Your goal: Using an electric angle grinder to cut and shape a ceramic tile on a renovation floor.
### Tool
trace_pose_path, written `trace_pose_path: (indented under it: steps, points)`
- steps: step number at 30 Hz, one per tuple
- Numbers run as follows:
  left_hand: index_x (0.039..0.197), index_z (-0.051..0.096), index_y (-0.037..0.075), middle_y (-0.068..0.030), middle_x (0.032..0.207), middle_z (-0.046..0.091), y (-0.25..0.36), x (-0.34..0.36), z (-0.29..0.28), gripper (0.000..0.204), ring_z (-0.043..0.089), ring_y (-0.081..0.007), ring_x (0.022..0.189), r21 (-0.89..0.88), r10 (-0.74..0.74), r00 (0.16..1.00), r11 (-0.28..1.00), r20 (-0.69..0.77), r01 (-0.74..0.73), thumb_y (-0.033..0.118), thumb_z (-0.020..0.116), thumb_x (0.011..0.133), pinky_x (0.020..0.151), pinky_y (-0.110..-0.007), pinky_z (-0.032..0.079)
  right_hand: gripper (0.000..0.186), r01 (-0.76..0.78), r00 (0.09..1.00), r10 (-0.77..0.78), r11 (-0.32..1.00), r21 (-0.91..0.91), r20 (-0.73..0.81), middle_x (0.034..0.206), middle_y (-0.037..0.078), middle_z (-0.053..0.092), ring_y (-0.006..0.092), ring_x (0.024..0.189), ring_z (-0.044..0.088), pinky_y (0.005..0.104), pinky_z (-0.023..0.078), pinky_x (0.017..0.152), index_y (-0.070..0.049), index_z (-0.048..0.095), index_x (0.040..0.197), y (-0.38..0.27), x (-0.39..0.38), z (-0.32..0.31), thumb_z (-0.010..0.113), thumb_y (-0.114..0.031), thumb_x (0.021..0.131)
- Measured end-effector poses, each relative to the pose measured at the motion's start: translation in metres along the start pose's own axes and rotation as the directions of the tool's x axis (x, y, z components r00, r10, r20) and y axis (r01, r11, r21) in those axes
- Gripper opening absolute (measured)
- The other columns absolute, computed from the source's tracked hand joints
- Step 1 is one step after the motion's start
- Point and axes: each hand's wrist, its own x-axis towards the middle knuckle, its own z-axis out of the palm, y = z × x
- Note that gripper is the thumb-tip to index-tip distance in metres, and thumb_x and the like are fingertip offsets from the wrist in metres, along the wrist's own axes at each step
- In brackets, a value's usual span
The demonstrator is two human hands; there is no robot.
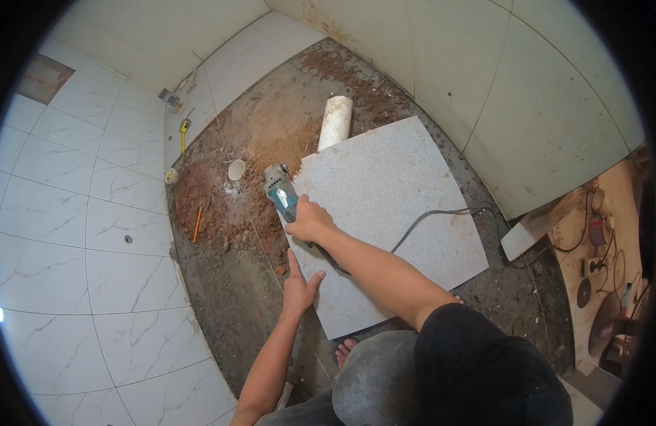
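A large pale grey square tile [385, 192] lies in front of me, with a ragged notch cut into its far left corner. My right hand [310, 220] is wrapped round the rear body of a teal and grey angle grinder [282, 193]. The grinder's head is at the notched corner, and its disc shows only in part. Lower on the tile's left edge, my left hand [299, 290] grips the tile with the thumb over its top and the index finger stretched along the edge; its other fingers are mostly hidden. The grinder's black cord [420, 221] runs across the tile.
A white pipe [336, 122] stands behind the tile. In the dirt are a round pipe opening [236, 170] and an orange pencil [197, 225]. A yellow tape measure [184, 126] lies by the left wall. Cables and discs lie on a board [580, 266] at right. My bare foot [345, 351] is near the tile.
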Motion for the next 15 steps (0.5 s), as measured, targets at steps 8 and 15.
trace_pose_path:
  steps: [8,15]
  points:
    - [0.161,0.003,-0.001,-0.0384,0.115,0.066,0.0019,0.0009,0.0023,0.108,0.067,-0.0508,0.107,0.015,-0.007,1.0,1.0,0.011,0.007,0.033,0.076,0.089,0.093,-0.048,0.053,0.07,0.015,0.999,-0.016,1.0,-0.021,-0.051,0.113,0.028,0.068,0.0437,0.105,0.069,0.0496,0.056,0.09,0.008,0.046,0.127,0.0023,-0.0006,0.0038,0.079,-0.026,0.075]
    - [0.161,0.003,-0.002,-0.0386,0.113,0.066,0.003,-0.0003,0.0007,0.109,0.067,-0.051,0.105,0.062,0.001,1.0,0.998,-0.01,0.0,0.034,0.077,0.089,0.091,-0.048,0.054,0.069,0.043,0.996,-0.046,0.998,-0.04,-0.079,0.112,0.031,0.068,0.0456,0.104,0.069,0.05,0.055,0.091,0.009,0.045,0.127,0.0022,0.0,-0.0017,0.077,-0.023,0.075]
